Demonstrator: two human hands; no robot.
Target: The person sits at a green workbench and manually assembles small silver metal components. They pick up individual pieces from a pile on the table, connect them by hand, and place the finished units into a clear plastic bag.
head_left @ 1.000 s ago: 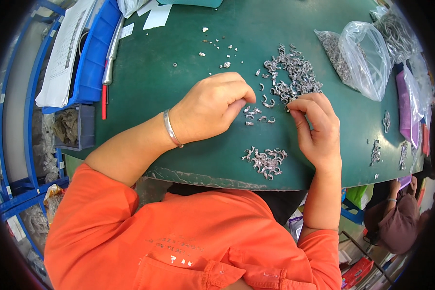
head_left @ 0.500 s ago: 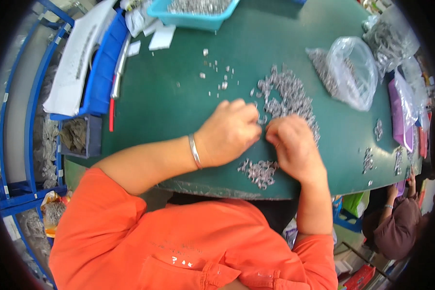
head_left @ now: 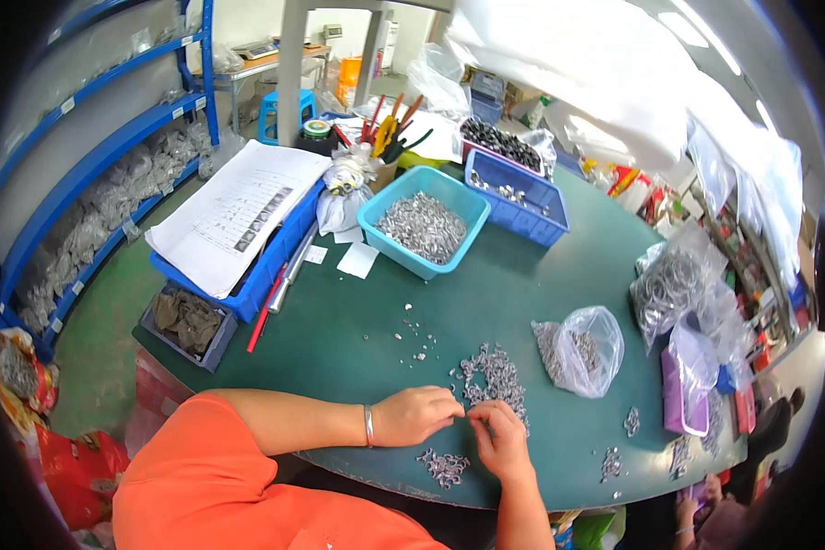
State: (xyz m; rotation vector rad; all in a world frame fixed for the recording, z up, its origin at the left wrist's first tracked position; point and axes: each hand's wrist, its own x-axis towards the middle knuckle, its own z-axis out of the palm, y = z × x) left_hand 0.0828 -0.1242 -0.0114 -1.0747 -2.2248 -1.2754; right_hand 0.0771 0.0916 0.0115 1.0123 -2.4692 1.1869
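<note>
My left hand point(head_left: 419, 415), with a silver bangle point(head_left: 368, 425) at its wrist, is closed with its fingertips pinched. My right hand point(head_left: 501, 438) pinches too, its fingertips almost meeting those of the left. Whatever lies between the fingers is too small to make out. Just beyond both hands spreads a heap of small grey metal pieces point(head_left: 493, 374) on the green table point(head_left: 357, 339). A smaller heap of similar pieces point(head_left: 444, 467) lies near the table's front edge, below my hands.
A teal basin point(head_left: 387, 246) of metal pieces stands beyond, beside a blue bin point(head_left: 532, 213). To the right are an open plastic bag point(head_left: 596, 362) of parts and a purple tray point(head_left: 683, 394). Papers point(head_left: 238, 211) lie over a blue tray at left. Another person's hand point(head_left: 686, 510) shows lower right.
The view has tilted up, showing the table's far side and the room. My hands remain pinched close together between the two heaps.
</note>
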